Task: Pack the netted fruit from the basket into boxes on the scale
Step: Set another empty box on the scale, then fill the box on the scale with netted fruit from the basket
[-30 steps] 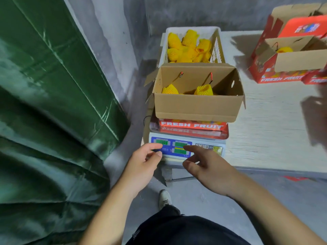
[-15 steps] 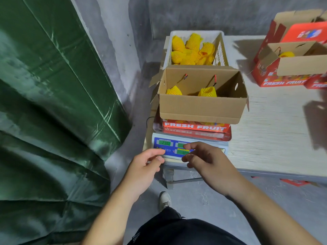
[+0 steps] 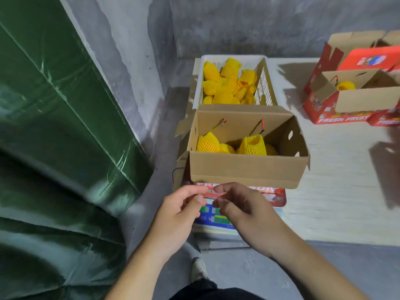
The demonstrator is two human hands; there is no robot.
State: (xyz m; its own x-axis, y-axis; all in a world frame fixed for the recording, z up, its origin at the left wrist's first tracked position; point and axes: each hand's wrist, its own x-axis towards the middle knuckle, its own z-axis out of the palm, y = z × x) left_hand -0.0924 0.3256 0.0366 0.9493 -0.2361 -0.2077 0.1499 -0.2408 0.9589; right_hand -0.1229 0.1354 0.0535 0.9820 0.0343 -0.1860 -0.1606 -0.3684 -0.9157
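Observation:
An open cardboard box (image 3: 244, 172) stands on the scale (image 3: 216, 219) at the table's near left corner. Inside it lie several fruits in yellow foam nets (image 3: 252, 145). Behind the box a white slotted basket (image 3: 263, 83) holds several more netted fruits (image 3: 229, 83). My left hand (image 3: 179, 213) and my right hand (image 3: 240, 204) hover close together over the scale's display, just below the box's front flap. Both hold nothing, with fingers loosely curled. The hands hide most of the display.
Red "FRESH FRUIT" boxes (image 3: 346, 100) stand open at the table's far right, one showing a netted fruit (image 3: 346, 85). A green tarp (image 3: 54, 148) hangs on the left against the grey wall. The pale tabletop (image 3: 335, 191) stretches right of the scale.
Both hands have risen from the scale's keypad toward the box's front and drawn closer together. The view has shifted nearer to the box.

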